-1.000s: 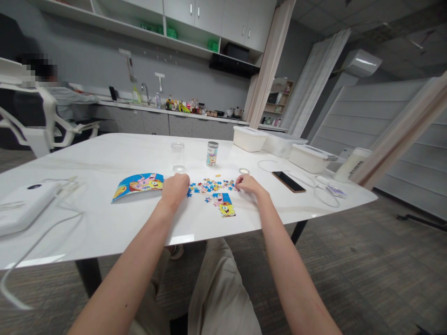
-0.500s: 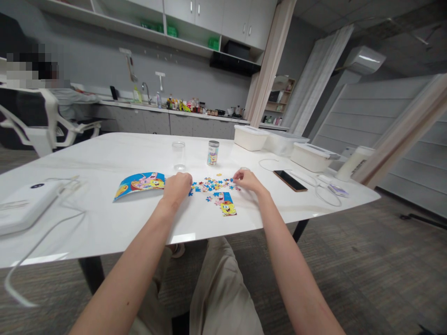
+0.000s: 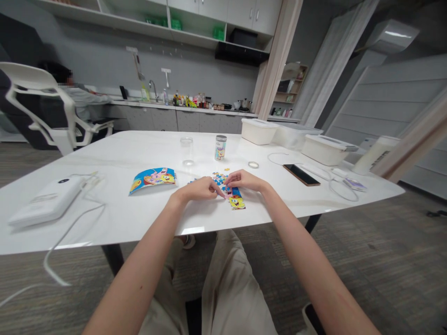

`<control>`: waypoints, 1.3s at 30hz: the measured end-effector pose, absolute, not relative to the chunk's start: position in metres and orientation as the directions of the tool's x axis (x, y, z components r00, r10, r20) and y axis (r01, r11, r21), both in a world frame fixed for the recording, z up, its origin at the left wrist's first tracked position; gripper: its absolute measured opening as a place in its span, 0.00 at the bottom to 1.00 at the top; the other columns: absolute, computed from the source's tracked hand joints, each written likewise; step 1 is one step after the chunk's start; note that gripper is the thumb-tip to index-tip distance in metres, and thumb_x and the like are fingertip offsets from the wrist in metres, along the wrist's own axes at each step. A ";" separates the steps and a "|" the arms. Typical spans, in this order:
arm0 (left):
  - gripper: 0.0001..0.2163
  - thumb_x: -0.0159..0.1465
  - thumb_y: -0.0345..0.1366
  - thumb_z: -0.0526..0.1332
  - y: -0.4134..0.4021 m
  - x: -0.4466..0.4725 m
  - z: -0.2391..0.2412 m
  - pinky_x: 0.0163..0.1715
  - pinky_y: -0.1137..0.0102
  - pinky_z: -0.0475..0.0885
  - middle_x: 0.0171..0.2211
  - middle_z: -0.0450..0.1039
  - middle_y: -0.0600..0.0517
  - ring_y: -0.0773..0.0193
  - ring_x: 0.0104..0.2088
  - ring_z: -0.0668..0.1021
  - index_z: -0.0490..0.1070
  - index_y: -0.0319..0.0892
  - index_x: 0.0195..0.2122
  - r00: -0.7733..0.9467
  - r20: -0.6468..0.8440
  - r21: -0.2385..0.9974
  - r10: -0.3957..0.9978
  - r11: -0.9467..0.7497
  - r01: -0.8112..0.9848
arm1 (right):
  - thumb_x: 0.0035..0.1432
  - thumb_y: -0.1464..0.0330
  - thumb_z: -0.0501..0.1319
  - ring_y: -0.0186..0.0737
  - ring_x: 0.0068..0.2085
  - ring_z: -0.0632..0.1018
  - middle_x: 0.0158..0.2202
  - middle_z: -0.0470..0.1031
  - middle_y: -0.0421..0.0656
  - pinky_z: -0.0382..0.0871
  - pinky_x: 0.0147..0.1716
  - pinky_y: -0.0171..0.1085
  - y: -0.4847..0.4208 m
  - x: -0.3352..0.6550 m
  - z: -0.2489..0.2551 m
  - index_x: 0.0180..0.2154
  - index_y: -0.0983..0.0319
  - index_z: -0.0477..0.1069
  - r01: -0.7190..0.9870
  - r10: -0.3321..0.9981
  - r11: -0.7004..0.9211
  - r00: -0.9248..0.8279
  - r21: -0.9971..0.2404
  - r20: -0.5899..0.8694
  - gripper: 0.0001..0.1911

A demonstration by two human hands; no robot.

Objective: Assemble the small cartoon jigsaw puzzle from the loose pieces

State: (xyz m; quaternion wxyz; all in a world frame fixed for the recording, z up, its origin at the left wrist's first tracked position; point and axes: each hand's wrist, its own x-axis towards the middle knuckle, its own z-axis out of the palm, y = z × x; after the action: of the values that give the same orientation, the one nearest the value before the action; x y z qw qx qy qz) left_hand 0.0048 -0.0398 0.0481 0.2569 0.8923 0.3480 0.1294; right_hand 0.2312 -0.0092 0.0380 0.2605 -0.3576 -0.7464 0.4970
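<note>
My left hand [image 3: 204,188] reaches in from the left, its index finger stretched out to the left edge of a partly joined jigsaw puzzle [image 3: 237,202] with a yellow cartoon face. My right hand [image 3: 246,180] is just above it, thumb and fingertips pinched together at the puzzle's top left; what looks like a small puzzle piece [image 3: 228,189] is at the tips, largely covered. Loose puzzle pieces [image 3: 219,177] lie in a heap behind and partly under my hands. To the left, a curved picture sheet [image 3: 153,180] shows the cartoon figures.
Behind the pieces stand a clear jar [image 3: 186,151] and a printed can [image 3: 220,148], with a round lid [image 3: 253,164] nearby. A phone [image 3: 301,175], cables and white boxes [image 3: 258,131] are at the right. A white device [image 3: 45,202] lies left. Another person sits far left.
My left hand has moved right from beside the picture sheet to the joined puzzle. My right hand has come from the heap's right side toward the puzzle's top. The view has shifted slightly.
</note>
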 end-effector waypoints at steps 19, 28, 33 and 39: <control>0.13 0.58 0.40 0.63 -0.040 0.013 0.046 0.28 0.74 0.61 0.25 0.80 0.53 0.69 0.25 0.71 0.82 0.42 0.41 0.760 0.059 0.508 0.648 -0.675 0.536 | 0.42 0.66 0.70 0.34 0.30 0.77 0.30 0.81 0.42 0.71 0.33 0.33 -0.006 0.229 0.034 0.32 0.65 0.81 0.367 0.789 0.278 -0.615 -0.888 -0.007 0.13; 0.11 0.58 0.38 0.64 -0.037 0.014 0.042 0.33 0.73 0.65 0.34 0.82 0.50 0.67 0.29 0.76 0.82 0.42 0.39 0.766 0.066 0.539 0.640 -0.669 0.512 | 0.44 0.67 0.68 0.34 0.30 0.76 0.30 0.81 0.43 0.70 0.33 0.33 -0.006 0.227 0.035 0.32 0.65 0.81 0.430 0.779 0.353 -0.627 -0.831 0.006 0.11; 0.12 0.59 0.38 0.63 -0.039 0.013 0.044 0.32 0.74 0.65 0.35 0.82 0.51 0.66 0.31 0.77 0.81 0.43 0.41 0.756 0.054 0.546 0.652 -0.654 0.525 | 0.46 0.66 0.68 0.37 0.34 0.77 0.33 0.81 0.43 0.71 0.36 0.35 -0.006 0.228 0.035 0.34 0.64 0.82 0.458 0.766 0.403 -0.643 -0.793 0.018 0.12; 0.11 0.58 0.38 0.63 -0.039 0.013 0.043 0.31 0.75 0.64 0.34 0.82 0.51 0.67 0.30 0.76 0.82 0.42 0.39 0.758 0.060 0.556 0.650 -0.652 0.515 | 0.45 0.67 0.68 0.38 0.37 0.77 0.35 0.80 0.43 0.71 0.40 0.36 -0.006 0.228 0.036 0.32 0.63 0.81 0.436 0.738 0.457 -0.673 -0.775 0.057 0.09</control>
State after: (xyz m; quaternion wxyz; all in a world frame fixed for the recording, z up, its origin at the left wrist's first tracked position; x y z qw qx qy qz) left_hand 0.0131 -0.0386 0.0429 0.2629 0.8999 0.3236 0.1281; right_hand 0.2280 -0.0063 0.0356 0.1971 -0.3533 -0.8305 0.3828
